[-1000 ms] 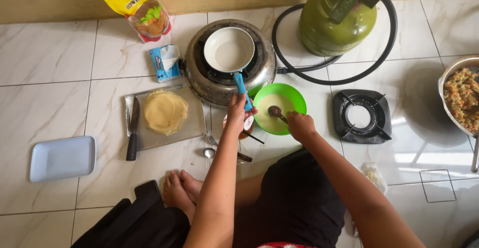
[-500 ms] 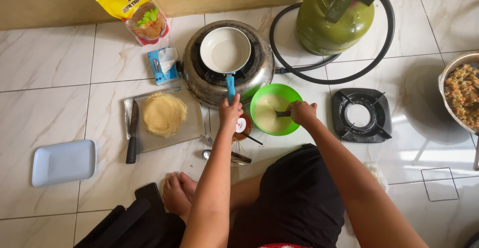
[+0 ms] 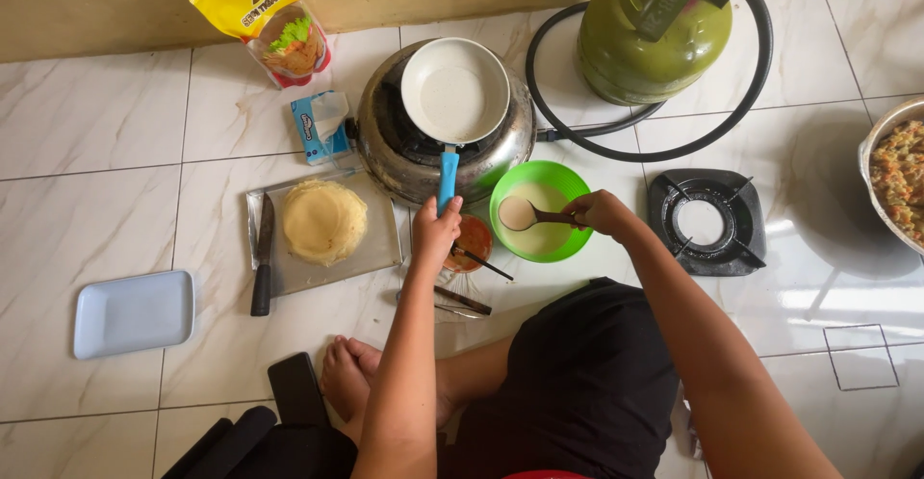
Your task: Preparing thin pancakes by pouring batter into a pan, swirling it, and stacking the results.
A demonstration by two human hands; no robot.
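Person seated on the tiled floor (image 3: 115, 200), bare feet (image 3: 346, 378) tucked in nearest the camera, a dark flat object just left of them.

Left hand (image 3: 435, 232): closed around the blue handle (image 3: 448, 176) of the small white pan (image 3: 454, 91), forearm running straight up from the lap, wrist roughly level. The pan sits on a round steel burner (image 3: 385, 147), a thin pale layer across its bottom.

Right hand (image 3: 599, 212): fingers pinched on the dark stem of a ladle (image 3: 525, 214), forearm angled in from the right, elbow out. The ladle bowl is full of pale batter and hangs over the green bowl (image 3: 539, 211), which holds more of the same.

Between the two hands: a small orange dish (image 3: 474, 240) with a brush or stick across it, a whisk (image 3: 452, 301) lying below.

Left: glass tray (image 3: 380, 248) with a stack of thin yellow crepes (image 3: 324, 221), knife (image 3: 262, 267) on its left edge, pale blue tray (image 3: 135, 312) well apart.

Far: yellow oil pouch (image 3: 265, 17), small blue carton (image 3: 316, 128), green gas cylinder (image 3: 654, 31) ringed by black hose, spare burner grate (image 3: 707, 224), pot of mixed filling (image 3: 900, 176) at right edge.

Risks, as judged: the brimming ladle could drip onto the tiles or the orange dish if carried tilted. The handle grip is close to the hot burner rim, so a slip could mean a burn. A hard tilt of the pan could slide it off its support.
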